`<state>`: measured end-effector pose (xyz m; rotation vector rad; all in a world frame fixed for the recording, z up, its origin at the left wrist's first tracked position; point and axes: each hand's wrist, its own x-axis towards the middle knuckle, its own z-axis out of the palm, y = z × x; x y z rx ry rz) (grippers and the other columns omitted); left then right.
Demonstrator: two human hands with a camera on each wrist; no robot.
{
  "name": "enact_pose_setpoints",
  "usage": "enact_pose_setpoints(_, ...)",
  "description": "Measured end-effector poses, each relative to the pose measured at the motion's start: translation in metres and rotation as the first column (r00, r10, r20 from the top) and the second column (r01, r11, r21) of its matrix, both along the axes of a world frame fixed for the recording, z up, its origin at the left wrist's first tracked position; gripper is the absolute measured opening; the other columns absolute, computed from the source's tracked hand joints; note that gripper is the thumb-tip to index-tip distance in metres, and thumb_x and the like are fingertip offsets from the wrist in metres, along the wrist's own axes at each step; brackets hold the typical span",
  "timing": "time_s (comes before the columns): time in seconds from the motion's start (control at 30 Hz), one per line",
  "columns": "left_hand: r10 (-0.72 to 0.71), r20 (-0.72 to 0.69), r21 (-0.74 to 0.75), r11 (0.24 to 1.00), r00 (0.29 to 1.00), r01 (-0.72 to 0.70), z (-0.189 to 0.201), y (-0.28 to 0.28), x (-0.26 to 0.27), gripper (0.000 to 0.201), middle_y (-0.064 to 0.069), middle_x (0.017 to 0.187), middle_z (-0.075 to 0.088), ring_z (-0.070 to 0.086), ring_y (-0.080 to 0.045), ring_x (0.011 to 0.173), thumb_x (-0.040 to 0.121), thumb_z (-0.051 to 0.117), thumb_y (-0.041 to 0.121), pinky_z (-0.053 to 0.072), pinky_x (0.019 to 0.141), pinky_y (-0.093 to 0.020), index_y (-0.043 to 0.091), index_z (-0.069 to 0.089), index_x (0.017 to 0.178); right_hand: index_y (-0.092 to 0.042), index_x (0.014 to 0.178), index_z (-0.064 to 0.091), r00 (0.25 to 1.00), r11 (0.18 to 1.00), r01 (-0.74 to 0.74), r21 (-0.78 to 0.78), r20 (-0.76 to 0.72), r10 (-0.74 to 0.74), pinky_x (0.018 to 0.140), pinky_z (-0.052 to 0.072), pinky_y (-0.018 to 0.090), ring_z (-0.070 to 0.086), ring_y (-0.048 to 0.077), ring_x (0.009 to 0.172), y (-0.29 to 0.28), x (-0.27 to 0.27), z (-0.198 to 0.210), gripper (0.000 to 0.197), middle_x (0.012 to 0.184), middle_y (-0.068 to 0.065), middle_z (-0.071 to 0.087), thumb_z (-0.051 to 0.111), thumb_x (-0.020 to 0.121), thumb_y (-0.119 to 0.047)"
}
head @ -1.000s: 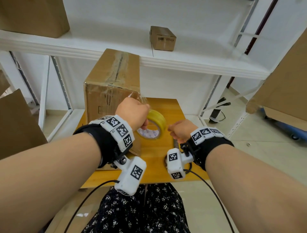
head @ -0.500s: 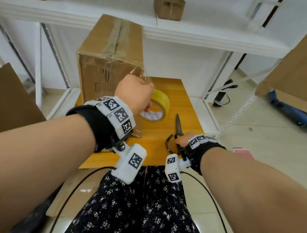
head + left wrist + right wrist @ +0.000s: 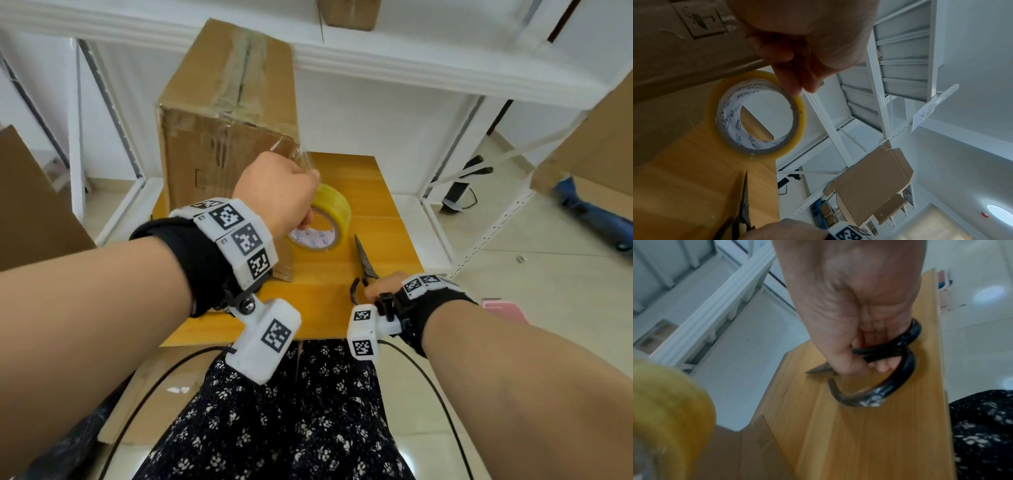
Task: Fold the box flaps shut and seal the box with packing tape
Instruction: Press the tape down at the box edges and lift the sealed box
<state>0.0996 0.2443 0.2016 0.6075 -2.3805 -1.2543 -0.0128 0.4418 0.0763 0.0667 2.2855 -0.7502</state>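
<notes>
left hand pinched the tape roll, its strip stretched up to the closed box beyond that grip; right hand curled round scissors on the counter. risk: slack film might fold and stick to itself.

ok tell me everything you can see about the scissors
The scissors are dark metal with slim pointed blades, closed, a pivot screw and large black loop handles. They lie flat on the wooden table, tips pointing away from the person, just right of the yellow tape roll. The right hand curls its fingers round the handle loops. Whether they have lifted off the table cannot be told.
</notes>
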Motion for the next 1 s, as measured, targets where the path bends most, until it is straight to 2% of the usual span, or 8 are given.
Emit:
enact_pose_setpoints(0.1,-0.005,0.035,0.005,1.000,0.999,0.004,0.003,0.000,0.003,0.049,-0.001,0.054,0.069,0.068,-0.016,0.059,0.093,0.051,0.036,0.048,0.069,-0.028,0.009,0.070,0.057,-0.001,0.142,0.052,1.000,0.999,0.029,-0.036,-0.003,-0.029,0.041,0.044,0.014,0.052,0.011,0.070,0.004,0.002,0.001,0.046,0.101,0.006,0.060,0.061,0.100,-0.017)
enact_pose_setpoints(0.17,0.005,0.055,0.017,1.000,0.998,-0.006,0.006,0.001,0.005,0.047,0.000,0.056,0.070,0.068,-0.017,0.063,0.093,0.052,0.036,0.049,0.069,-0.028,0.010,0.071,0.058,-0.004,0.135,0.059,0.998,0.998,0.052,-0.047,-0.038,-0.054,0.052,0.046,0.015,0.053,0.012,0.072,0.003,0.005,0.006,0.043,0.118,0.012,0.065,0.057,0.102,-0.032)
enact_pose_setpoints(0.23,0.000,0.080,0.034,0.999,0.997,-0.003,0.008,0.002,0.008,0.040,0.000,0.059,0.071,0.069,-0.018,0.067,0.092,0.053,0.031,0.051,0.070,-0.029,0.012,0.073,0.063,-0.009,0.101,0.067,0.996,0.997,0.064,-0.035,-0.055,-0.066,0.064,0.047,0.026,0.056,0.018,0.069,0.004,0.012,0.018,0.046,0.097,0.012,0.070,0.057,0.098,-0.053)
enact_pose_setpoints(0.37,-0.055,0.120,0.064,0.997,0.991,0.048,0.010,0.004,0.012,0.023,-0.003,0.071,0.072,0.070,-0.027,0.080,0.088,0.052,0.014,0.057,0.082,-0.042,0.012,0.075,0.082,-0.014,0.069,0.059,0.988,0.971,0.146,-0.189,-0.024,-0.153,0.070,0.052,0.039,0.060,0.023,0.059,0.009,0.012,0.029,0.063,0.062,0.006,0.064,0.069,0.074,-0.077)
enact_pose_setpoints(0.57,-0.065,0.149,0.150,0.988,0.987,0.042,0.013,0.006,0.010,0.025,-0.010,0.102,0.072,0.067,-0.031,0.099,0.086,0.054,0.003,0.055,0.090,-0.041,0.019,0.072,0.092,-0.014,0.081,0.062,0.985,0.852,0.112,-0.511,-0.055,-0.162,0.083,0.056,0.051,0.059,0.023,0.055,0.008,0.007,0.057,0.102,0.057,0.003,0.058,0.083,0.011,-0.085)
enact_pose_setpoints(0.77,-0.030,0.165,0.290,0.957,0.986,-0.020,0.011,0.010,0.004,0.033,-0.015,0.119,0.067,0.065,-0.033,0.110,0.090,0.056,0.005,0.056,0.091,-0.043,0.006,0.066,0.121,-0.008,0.130,0.059,0.983,0.855,0.024,-0.519,-0.144,-0.114,0.076,0.061,0.046,0.061,0.019,0.057,0.006,0.004,0.089,0.131,0.073,0.004,0.060,0.090,0.024,-0.078)
enact_pose_setpoints(0.9,0.001,0.147,0.404,0.913,0.989,-0.061,0.005,0.016,0.001,0.033,-0.014,0.113,0.066,0.067,-0.032,0.101,0.088,0.059,0.002,0.058,0.086,-0.043,0.006,0.063,0.121,-0.014,0.112,0.063,0.974,0.924,-0.099,-0.371,-0.228,0.013,0.090,0.061,0.042,0.065,0.019,0.076,0.009,0.016,0.114,0.061,0.088,0.005,0.062,0.084,0.072,-0.056)
enact_pose_setpoints(1.0,0.068,0.108,0.453,0.885,0.992,-0.110,0.001,0.016,-0.003,0.021,-0.013,0.098,0.069,0.066,-0.030,0.086,0.090,0.060,0.000,0.059,0.084,-0.043,0.004,0.066,0.110,-0.017,0.113,0.062,0.934,0.958,-0.241,-0.153,-0.306,0.186,0.099,0.055,0.048,0.069,0.028,0.104,0.020,0.011,0.127,0.059,0.110,0.010,0.068,0.077,0.077,-0.062)
